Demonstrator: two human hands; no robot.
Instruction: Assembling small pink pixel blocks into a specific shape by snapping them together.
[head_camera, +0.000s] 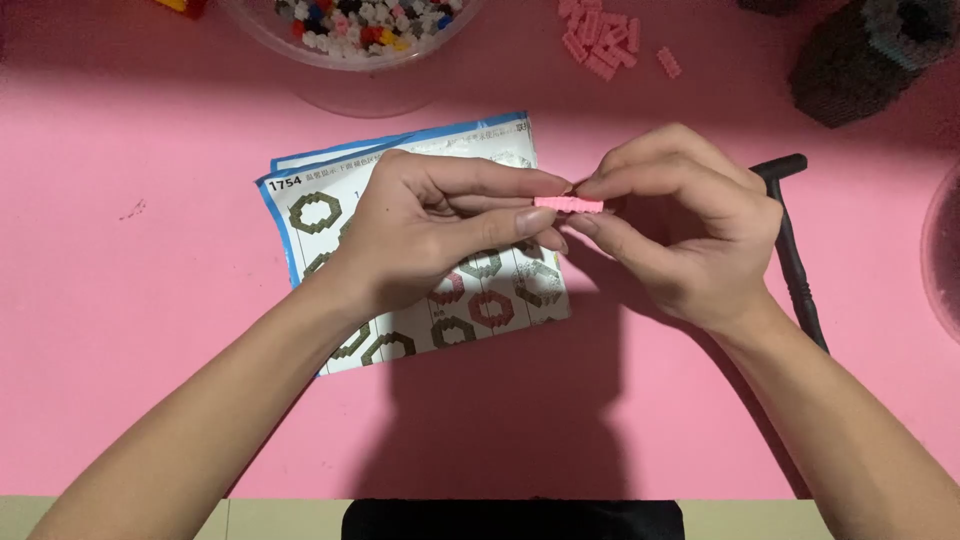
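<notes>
Forearms: both come in from the bottom edge, over a dark strip at the near side of the pink table (150, 400), and meet above its middle.
Left hand (430, 235): thumb and fingers pinched on the left end of a small pink brick strip (569, 204).
Right hand (680, 235): fingertips pinched on the strip's right end, so both hands grip the same piece.
Strip position: held in the air between the two hands, just above the right edge of the instruction sheet (500, 300).
Strip axis: long axis runs left to right, nearly level, one end pointing at each hand.
Sheet: white paper with a blue border, lying flat and tilted slightly, mostly under the left hand; rows of ring-shaped diagrams in grey-green and dark red show on it. A second blue-edged sheet peeks out beneath its top edge.
Black tool (795, 250): slim, with a T-shaped head, lying on the table just right of the right hand, its shaft running toward the near side.
Clear bowl (350, 30): top centre, filled with mixed coloured small bricks.
Loose pink bricks (600, 40): a scattered heap at the top, right of the bowl.
Dark brick model (860, 60): top right corner, well apart from the hands.
</notes>
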